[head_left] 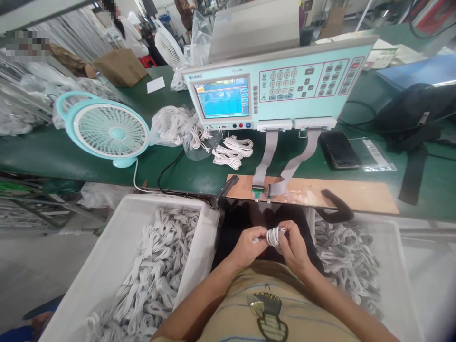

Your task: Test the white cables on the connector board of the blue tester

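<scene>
Probably light and bendy, best gripped around its wound middle, the coiled white cable (273,237) sits above the lap (228,229), pinched by fingers of the left hand (247,246) and right hand (295,247).

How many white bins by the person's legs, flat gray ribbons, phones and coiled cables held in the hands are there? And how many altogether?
White bins: 2
Gray ribbons: 2
Phone: 1
Coiled cable between left hand and right hand: 1
Total: 6
</scene>
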### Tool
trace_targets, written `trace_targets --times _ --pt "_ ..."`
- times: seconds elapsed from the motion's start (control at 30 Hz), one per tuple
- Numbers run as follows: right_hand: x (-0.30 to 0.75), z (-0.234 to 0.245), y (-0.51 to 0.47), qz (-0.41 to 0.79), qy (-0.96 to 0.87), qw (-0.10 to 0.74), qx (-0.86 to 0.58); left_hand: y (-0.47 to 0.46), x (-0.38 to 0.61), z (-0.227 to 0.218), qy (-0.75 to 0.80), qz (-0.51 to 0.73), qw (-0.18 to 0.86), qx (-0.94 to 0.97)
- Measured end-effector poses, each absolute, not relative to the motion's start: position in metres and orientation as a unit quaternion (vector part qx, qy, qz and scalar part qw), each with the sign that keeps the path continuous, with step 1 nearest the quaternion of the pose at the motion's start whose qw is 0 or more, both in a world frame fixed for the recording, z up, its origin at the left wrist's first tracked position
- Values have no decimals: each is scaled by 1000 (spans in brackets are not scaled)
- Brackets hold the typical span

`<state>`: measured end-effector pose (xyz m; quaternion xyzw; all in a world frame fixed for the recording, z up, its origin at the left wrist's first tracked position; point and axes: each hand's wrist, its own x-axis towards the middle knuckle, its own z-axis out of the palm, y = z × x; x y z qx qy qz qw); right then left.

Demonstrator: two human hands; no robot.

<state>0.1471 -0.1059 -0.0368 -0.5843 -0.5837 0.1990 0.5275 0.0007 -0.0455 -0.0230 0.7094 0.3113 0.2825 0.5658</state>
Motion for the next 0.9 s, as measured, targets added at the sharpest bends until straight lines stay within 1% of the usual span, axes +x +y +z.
trace_targets --times 0.17,0.37,0.6,0.77,0.9 --pt "153 -26 -105 188 -628 476 -587 -45 -1 -20 294 275 543 737" --pt "151 -21 -105 184 -631 442 -611 -43 -5 -18 262 266 556 743" --pt "151 -18 -105 204 -636 460 -586 -43 -6 -18 269 278 550 740" --pt "149 -22 -108 186 -652 467 -567 -43 -5 -18 343 318 543 698" --pt "151 -28 -110 170 -654 487 -554 -42 -9 -7 321 294 555 709"
